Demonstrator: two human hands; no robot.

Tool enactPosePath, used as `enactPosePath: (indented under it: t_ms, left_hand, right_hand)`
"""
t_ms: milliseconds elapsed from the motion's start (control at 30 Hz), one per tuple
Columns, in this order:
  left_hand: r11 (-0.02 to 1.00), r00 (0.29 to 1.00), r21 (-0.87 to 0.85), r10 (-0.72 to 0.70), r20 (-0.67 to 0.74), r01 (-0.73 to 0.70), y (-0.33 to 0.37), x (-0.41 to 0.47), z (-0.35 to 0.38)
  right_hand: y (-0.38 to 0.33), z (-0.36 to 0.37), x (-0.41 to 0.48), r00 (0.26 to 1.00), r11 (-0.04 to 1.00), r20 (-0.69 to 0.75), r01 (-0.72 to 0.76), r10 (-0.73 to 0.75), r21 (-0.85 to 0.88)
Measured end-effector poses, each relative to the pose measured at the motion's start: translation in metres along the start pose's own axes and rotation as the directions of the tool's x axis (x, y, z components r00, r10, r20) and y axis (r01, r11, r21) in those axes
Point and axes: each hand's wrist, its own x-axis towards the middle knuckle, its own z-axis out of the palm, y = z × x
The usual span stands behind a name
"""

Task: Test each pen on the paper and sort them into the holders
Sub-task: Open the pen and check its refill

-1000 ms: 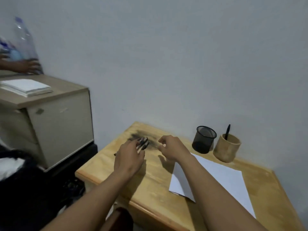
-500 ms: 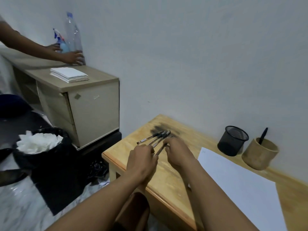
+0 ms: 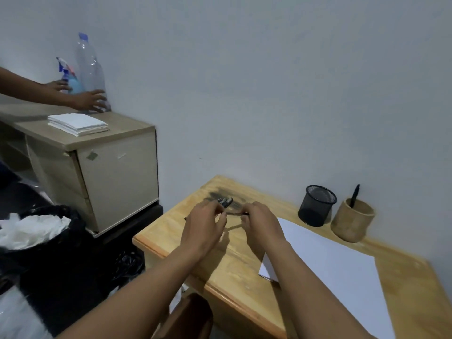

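Pens (image 3: pixel 226 202): small bundle of slim dark sticks, held just above the far left corner of the bench (image 3: pixel 234 267), ends fanning past the knuckles. Judged light, stiff and smooth-barrelled, apt to slip or roll; best taken singly at mid-barrel. Left hand (image 3: pixel 203 228): fingers curled round the bundle. Right hand (image 3: pixel 261 223): fingertips pinching a single pen (image 3: pixel 236 213) lying crosswise between the hands. Paper (image 3: pixel 330 265): flat, just right of the hands. Mesh holder (image 3: pixel 316 206) and wooden holder (image 3: pixel 352 221), the latter containing a sorted pen (image 3: pixel 354 195), stand beyond, near the wall.

One mesh holder (image 3: pixel 317 205), one wooden holder (image 3: pixel 352 220), one paper sheet (image 3: pixel 330 265)
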Motion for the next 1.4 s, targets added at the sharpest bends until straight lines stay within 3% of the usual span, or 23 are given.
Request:
enactPosePath:
  t_ms: [133,233,400,500,600,767,900,1033,1233,1400]
  left_hand:
    - [0.974,0.999,-0.224,-0.048,-0.021,0.042,0.025,0.018,0.001]
    - [0.965,0.997,-0.255,-0.042,0.064,0.057,0.042,0.029,0.008]
    - [0.957,0.945,-0.288,0.071,0.319,0.026,0.059,0.038,0.029]
    - [0.938,0.921,-0.347,0.12,0.371,0.017,0.067,0.039,0.039]
    - [0.915,0.933,-0.404,0.128,0.335,0.019,0.078,0.042,0.043]
    - [0.892,0.922,-0.453,0.186,0.338,-0.014,0.095,0.051,0.047]
    - [0.804,0.918,-0.586,0.155,0.366,0.098,0.104,0.055,0.047]
    - [0.694,0.896,-0.69,0.149,0.418,0.207,0.111,0.059,0.049]
    - [0.719,0.882,-0.674,0.193,0.43,0.172,0.118,0.07,0.049]
    - [0.662,0.847,-0.705,0.2,0.492,0.253,0.113,0.073,0.049]
  right_hand:
    - [0.007,-0.023,-0.006,0.988,0.982,-0.087,-0.109,0.124,0.153]
    - [0.008,-0.044,-0.015,0.948,0.903,-0.154,-0.202,0.277,0.38]
    - [0.019,-0.063,-0.027,0.847,0.62,-0.147,-0.245,0.511,0.745]
    - [0.026,-0.07,-0.038,0.802,0.397,-0.076,-0.209,0.593,0.894]
    - [0.03,-0.076,-0.047,0.766,0.226,-0.01,-0.177,0.642,0.958]
    - [0.036,-0.085,-0.053,0.76,0.066,0.059,-0.133,0.648,0.989]
    - [0.036,-0.088,-0.053,0.746,-0.045,0.077,-0.063,0.662,0.997]
    - [0.037,-0.088,-0.054,0.737,-0.091,0.073,-0.016,0.671,0.996]
    - [0.037,-0.094,-0.049,0.732,-0.098,0.042,0.035,0.68,0.995]
    - [0.037,-0.096,-0.05,0.734,-0.082,0.056,-0.001,0.677,0.997]
